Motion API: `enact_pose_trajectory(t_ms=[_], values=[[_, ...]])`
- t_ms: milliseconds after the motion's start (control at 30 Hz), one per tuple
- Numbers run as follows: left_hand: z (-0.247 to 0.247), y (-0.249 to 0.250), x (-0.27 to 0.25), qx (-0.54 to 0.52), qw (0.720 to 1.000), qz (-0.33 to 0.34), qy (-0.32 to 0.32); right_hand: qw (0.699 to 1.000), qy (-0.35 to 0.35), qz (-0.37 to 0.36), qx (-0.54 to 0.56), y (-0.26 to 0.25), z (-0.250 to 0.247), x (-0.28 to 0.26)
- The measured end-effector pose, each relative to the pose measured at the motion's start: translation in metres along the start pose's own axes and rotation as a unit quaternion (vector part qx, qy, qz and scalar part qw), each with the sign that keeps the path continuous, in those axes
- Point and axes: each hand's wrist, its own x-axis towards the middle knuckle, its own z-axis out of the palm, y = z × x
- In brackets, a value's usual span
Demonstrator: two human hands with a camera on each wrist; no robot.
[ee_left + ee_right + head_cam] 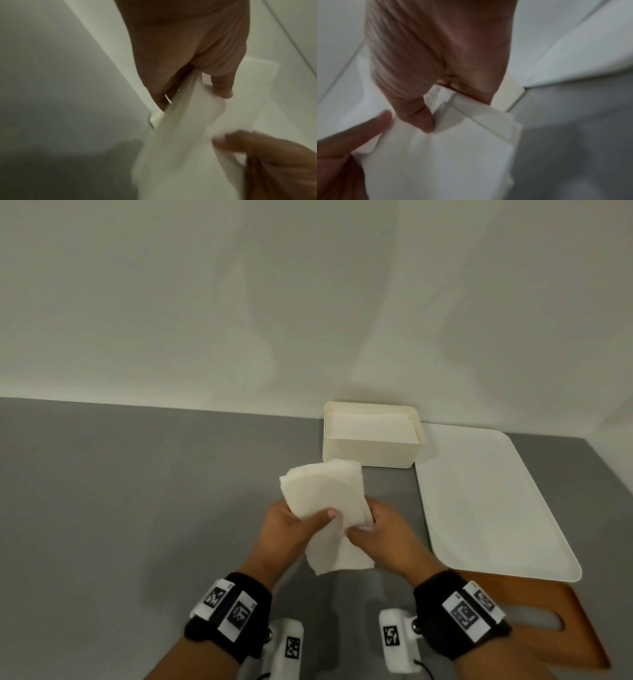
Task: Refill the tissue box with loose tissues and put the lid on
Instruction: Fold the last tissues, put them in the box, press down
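A stack of white loose tissues [325,501] is held above the grey table [137,508], between both hands. My left hand [294,522] grips its left side, thumb lying across the front. My right hand [370,529] pinches the right edge. In the left wrist view the tissues [180,128] run from my left hand [192,86] down towards the right hand's fingers [243,143]. The right wrist view has my right hand [436,105] pinching the tissues [447,155]. The cream tissue box [370,451] stands open behind, with tissues inside. The wooden lid [555,625] lies at the right.
A white tray [496,501] lies on the table right of the box, its near end resting over the wooden lid. A pale wall [239,302] rises right behind the box. The table's left half shows bare grey surface.
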Motion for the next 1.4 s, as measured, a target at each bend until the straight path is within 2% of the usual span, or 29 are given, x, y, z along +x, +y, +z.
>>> enact_pose_trajectory(t_ms=[33, 100, 133, 167, 200, 233, 300, 333, 367, 433, 567, 667, 833, 900, 967, 1033, 1067, 1133, 1167, 1267, 1333, 1400], values=[[-0.007, 0.008, 0.004, 0.031, 0.999, 0.02, 0.0, 0.999, -0.022, 0.003, -0.048, -0.005, -0.009, 0.002], [-0.018, 0.029, 0.013, 0.159, 0.986, 0.057, 0.005, 0.988, -0.056, 0.006, -0.143, -0.013, -0.024, 0.01], [-0.02, 0.042, 0.016, 0.231, 0.97, 0.078, -0.004, 0.98, -0.069, -0.004, -0.189, -0.018, -0.03, 0.013], [-0.021, 0.053, 0.017, 0.319, 0.941, 0.111, -0.026, 0.968, -0.08, -0.017, -0.236, -0.023, -0.034, 0.016], [-0.019, 0.062, 0.019, 0.416, 0.894, 0.156, -0.059, 0.956, -0.088, -0.031, -0.279, -0.029, -0.036, 0.019], [-0.013, 0.069, 0.019, 0.514, 0.831, 0.191, -0.096, 0.944, -0.091, -0.042, -0.314, -0.034, -0.037, 0.023], [0.002, 0.072, 0.021, 0.66, 0.707, 0.201, -0.153, 0.925, -0.092, -0.055, -0.365, -0.044, -0.034, 0.027], [0.008, 0.068, 0.024, 0.704, 0.665, 0.19, -0.162, 0.917, -0.089, -0.062, -0.385, -0.048, -0.032, 0.027], [0.012, 0.063, 0.027, 0.728, 0.641, 0.181, -0.161, 0.908, -0.085, -0.07, -0.405, -0.05, -0.029, 0.027], [0.014, 0.052, 0.03, 0.76, 0.61, 0.156, -0.16, 0.892, -0.075, -0.08, -0.439, -0.048, -0.024, 0.027], [0.005, 0.024, 0.03, 0.78, 0.586, 0.092, -0.2, 0.867, -0.097, -0.038, -0.488, -0.019, -0.015, 0.026], [-0.001, 0.012, 0.03, 0.779, 0.583, 0.062, -0.22, 0.871, -0.116, -0.006, -0.477, -0.004, -0.015, 0.026], [-0.003, 0.011, 0.031, 0.773, 0.59, 0.087, -0.217, 0.876, -0.077, -0.043, -0.475, -0.006, -0.026, 0.022], [-0.005, 0.004, 0.028, 0.767, 0.594, 0.06, -0.234, 0.871, -0.095, -0.033, -0.481, -0.001, -0.025, 0.021], [-0.007, -0.001, 0.029, 0.753, 0.607, 0.042, -0.249, 0.88, -0.111, -0.013, -0.462, 0.007, -0.027, 0.021], [-0.009, 0.004, 0.033, 0.731, 0.634, 0.027, -0.25, 0.911, -0.085, -0.006, -0.403, 0.013, -0.04, 0.025], [-0.009, 0.01, 0.036, 0.716, 0.654, 0.018, -0.243, 0.94, -0.053, -0.007, -0.338, 0.014, -0.05, 0.027], [-0.007, 0.027, 0.045, 0.672, 0.707, 0.004, -0.22, 0.989, 0.025, -0.018, -0.146, 0.014, -0.073, 0.032], [-0.006, 0.037, 0.05, 0.64, 0.74, -0.004, -0.209, 0.997, 0.054, -0.017, -0.05, 0.011, -0.085, 0.034], [0.003, 0.063, 0.07, 0.529, 0.827, -0.002, -0.192, 0.984, 0.062, -0.004, 0.169, -0.001, -0.112, 0.044], [0.012, 0.074, 0.088, 0.485, 0.854, 0.011, -0.188, 0.97, 0.062, -0.013, 0.234, -0.012, -0.124, 0.059], [0.021, 0.08, 0.112, 0.469, 0.863, 0.025, -0.184, 0.963, 0.101, -0.04, 0.247, -0.029, -0.136, 0.08]])
